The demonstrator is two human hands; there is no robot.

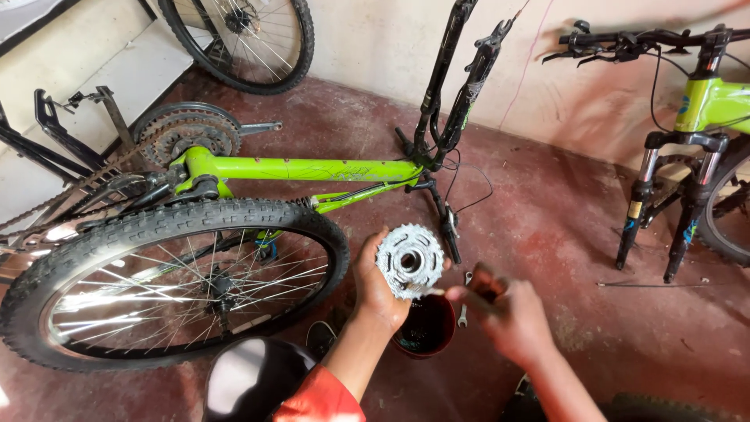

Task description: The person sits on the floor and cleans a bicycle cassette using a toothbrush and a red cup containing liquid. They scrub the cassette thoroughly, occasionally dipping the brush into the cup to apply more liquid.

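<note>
Head view. Left hand [375, 285]: fingers clamped round the rim of a silver toothed sprocket cluster [409, 260], held face-up toward the camera. Right hand [512, 316]: blurred, fingers closed on a thin tool [426, 292] whose tip touches the cluster's lower edge.

Directly below the fingers: a small dark red pot [430, 332] on the floor; a small wrench [462, 316] lies just beside it.

Surface: dull red concrete floor [562, 211], worn and stained. Wall [375, 47] beyond the fingers is pale, scuffed plaster.

Left of the fingers: a knobby-tyred wheel [168, 285] and an upturned green bike frame [305, 169]. Far right: a second green bicycle [691, 141], upright.
</note>
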